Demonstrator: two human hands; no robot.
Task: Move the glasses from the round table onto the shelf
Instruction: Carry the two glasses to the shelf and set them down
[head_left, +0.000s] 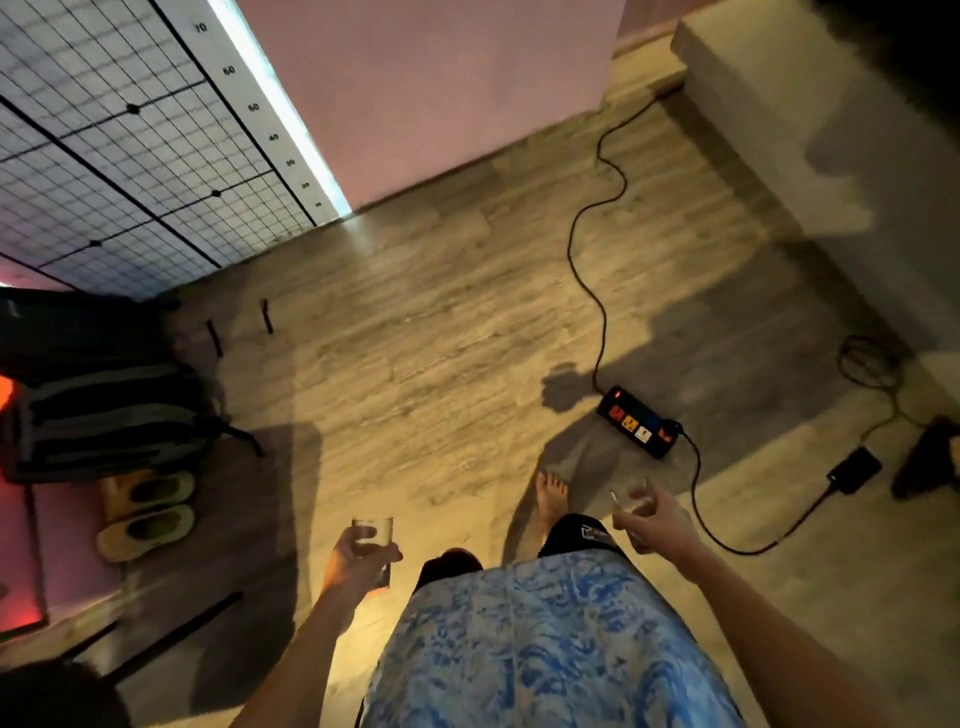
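While left hand (357, 565) holds 1 glass (373, 532), right hand (658, 522) holds another glass (632, 500).

Two glasses are in view, a left glass (373, 534) and a right glass (634, 500). There are also two slippers (148, 532), one power strip (640, 422) and one backpack (104, 415).

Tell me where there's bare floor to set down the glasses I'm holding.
The widest bare patch is the wood floor ahead, bordered by the wire grid panel on the left, the pink wall beyond and the black cable on the right. Crowded: right, around the power strip and coiled cord; left, by the backpack and slippers.
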